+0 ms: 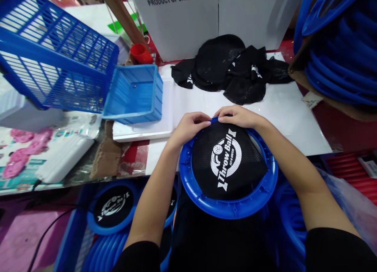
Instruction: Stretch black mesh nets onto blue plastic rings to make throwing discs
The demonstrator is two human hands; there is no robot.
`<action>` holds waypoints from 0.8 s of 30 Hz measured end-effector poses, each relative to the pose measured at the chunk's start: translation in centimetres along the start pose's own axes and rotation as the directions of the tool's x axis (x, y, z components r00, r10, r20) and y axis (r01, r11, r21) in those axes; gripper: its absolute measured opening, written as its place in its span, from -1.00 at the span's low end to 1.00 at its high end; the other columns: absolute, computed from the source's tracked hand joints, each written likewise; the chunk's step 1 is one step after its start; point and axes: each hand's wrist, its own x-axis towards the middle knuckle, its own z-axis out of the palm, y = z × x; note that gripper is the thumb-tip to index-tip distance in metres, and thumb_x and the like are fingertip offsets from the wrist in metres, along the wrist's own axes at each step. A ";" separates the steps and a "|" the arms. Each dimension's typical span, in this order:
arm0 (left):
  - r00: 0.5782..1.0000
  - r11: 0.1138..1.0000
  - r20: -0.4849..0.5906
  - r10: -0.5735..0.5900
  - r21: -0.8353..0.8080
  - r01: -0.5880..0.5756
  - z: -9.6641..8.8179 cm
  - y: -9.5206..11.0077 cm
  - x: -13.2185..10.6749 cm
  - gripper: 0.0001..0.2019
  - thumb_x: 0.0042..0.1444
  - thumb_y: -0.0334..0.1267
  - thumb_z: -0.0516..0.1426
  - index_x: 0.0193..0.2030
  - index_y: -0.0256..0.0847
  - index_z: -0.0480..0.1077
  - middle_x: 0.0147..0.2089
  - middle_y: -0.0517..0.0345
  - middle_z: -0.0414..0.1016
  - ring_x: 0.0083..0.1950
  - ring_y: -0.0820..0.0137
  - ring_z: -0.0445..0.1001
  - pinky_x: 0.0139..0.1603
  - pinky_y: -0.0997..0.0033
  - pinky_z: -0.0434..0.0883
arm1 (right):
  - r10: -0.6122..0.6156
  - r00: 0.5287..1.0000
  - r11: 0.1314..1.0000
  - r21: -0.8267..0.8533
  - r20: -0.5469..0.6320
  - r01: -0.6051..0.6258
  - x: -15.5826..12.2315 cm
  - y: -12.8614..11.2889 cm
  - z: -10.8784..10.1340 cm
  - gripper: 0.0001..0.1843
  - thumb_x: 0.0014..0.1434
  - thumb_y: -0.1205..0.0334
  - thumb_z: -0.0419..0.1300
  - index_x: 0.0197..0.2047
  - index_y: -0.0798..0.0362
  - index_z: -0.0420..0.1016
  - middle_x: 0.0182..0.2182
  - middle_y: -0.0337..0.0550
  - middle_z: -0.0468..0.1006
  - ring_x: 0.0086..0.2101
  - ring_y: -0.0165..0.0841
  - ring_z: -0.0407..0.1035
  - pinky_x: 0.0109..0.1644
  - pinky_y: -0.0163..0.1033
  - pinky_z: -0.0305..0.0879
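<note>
A blue plastic ring [228, 210] leans at the near edge of the work table, in front of my body. Across its opening lies a round black mesh cloth [250, 162] printed "Throw Ball"; on the right side a gap shows between cloth and ring. At the ring's far edge, my left hand [193, 126] pinches rim and cloth edge with bent fingers. Close beside it, my right hand [238, 117] is closed on the same stretch of rim, thumb and fingertips pressed together. Exactly how the cloth edge sits under the fingertips is hidden.
Loose black printed cloths [219, 62] lie behind the ring, before white cartons [182, 24]. At left stand a light blue bin [134, 117] and a tilted blue basket [59, 48]. Blue rings [341, 64] fill a carton at right. Covered rings [112, 205] are stacked below left.
</note>
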 end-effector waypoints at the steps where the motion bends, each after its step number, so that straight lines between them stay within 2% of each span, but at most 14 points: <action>1: 1.000 1.000 0.004 0.007 -0.003 -0.007 0.0 0.0 0.0 -0.82 0.16 -0.21 0.32 -0.15 -0.25 0.64 -0.13 0.01 0.73 -0.10 0.27 0.63 0.03 0.21 0.54 | -0.001 1.000 1.000 -0.005 0.009 0.001 0.0 0.0 0.0 -0.75 0.28 0.04 0.26 -0.27 0.01 0.67 0.05 -0.07 0.72 0.03 -0.14 0.54 0.27 0.06 0.37; 7: 1.000 1.000 -0.017 -0.012 -0.024 0.011 0.4 0.0 0.2 -0.75 0.09 -0.18 0.35 -0.13 -0.27 0.62 -0.28 0.06 0.68 -0.23 0.30 0.61 -0.13 0.28 0.51 | -0.036 0.999 0.994 -0.108 -0.040 0.031 0.2 0.1 0.4 -0.79 0.27 0.12 0.25 -0.31 0.03 0.66 -0.01 -0.03 0.73 -0.01 -0.16 0.56 0.23 0.02 0.38; 10: 0.999 1.000 -0.054 0.000 -0.004 -0.001 0.8 -0.1 0.3 -0.79 0.09 -0.23 0.34 -0.16 -0.27 0.61 -0.32 0.08 0.67 -0.27 0.32 0.60 -0.19 0.32 0.50 | -0.031 0.998 0.993 -0.112 -0.059 0.025 0.1 0.1 0.5 -0.79 0.26 0.13 0.27 -0.29 0.04 0.69 -0.02 -0.03 0.74 -0.04 -0.18 0.57 0.20 0.01 0.39; 12: 0.996 0.997 -0.074 0.051 0.065 -0.046 1.0 -0.2 0.2 -0.84 0.12 -0.25 0.32 -0.17 -0.25 0.61 -0.32 0.09 0.67 -0.26 0.33 0.60 -0.18 0.32 0.50 | -0.032 0.997 0.995 -0.100 -0.067 0.025 0.1 0.2 0.5 -0.80 0.25 0.14 0.28 -0.28 0.04 0.71 -0.03 -0.05 0.75 -0.05 -0.18 0.57 0.20 0.00 0.40; 15: 0.984 0.970 -0.046 0.171 0.184 -0.160 1.1 -0.4 0.0 -0.87 0.21 -0.28 0.25 -0.17 -0.21 0.63 -0.23 0.07 0.70 -0.18 0.31 0.62 -0.07 0.28 0.51 | -0.036 0.996 0.996 -0.079 -0.079 0.030 0.1 0.4 0.5 -0.80 0.25 0.13 0.30 -0.26 0.03 0.72 -0.02 -0.06 0.75 -0.04 -0.18 0.58 0.19 0.00 0.41; 19: 0.943 0.898 0.024 0.332 0.296 -0.324 1.0 -0.6 -0.1 -0.79 0.29 -0.35 0.14 -0.14 -0.16 0.65 -0.13 0.05 0.69 -0.06 0.28 0.61 0.08 0.20 0.50 | -0.067 0.994 0.991 -0.123 -0.090 0.056 0.3 0.5 0.8 -0.80 0.28 0.16 0.27 -0.26 0.04 0.72 -0.09 -0.05 0.75 -0.06 -0.19 0.58 0.17 -0.02 0.41; 21: 0.927 0.861 0.068 0.369 0.350 -0.368 0.9 -0.5 -0.1 -0.72 0.29 -0.39 0.09 -0.13 -0.14 0.66 -0.10 0.04 0.65 -0.05 0.28 0.59 0.09 0.18 0.50 | -0.077 0.992 0.986 -0.157 -0.101 0.060 0.4 0.3 1.0 -0.82 0.26 0.21 0.26 -0.29 0.05 0.71 -0.12 -0.05 0.75 -0.08 -0.20 0.58 0.16 -0.03 0.41; 24: 0.931 0.834 0.113 0.347 0.416 -0.362 0.7 -0.4 -0.1 -0.66 0.26 -0.44 0.05 -0.14 -0.12 0.67 -0.11 0.04 0.58 -0.04 0.27 0.55 0.08 0.18 0.50 | -0.056 0.991 0.986 -0.161 -0.119 0.036 0.4 0.2 1.3 -0.85 0.23 0.26 0.27 -0.34 0.05 0.68 -0.13 -0.07 0.75 -0.09 -0.21 0.58 0.16 -0.04 0.41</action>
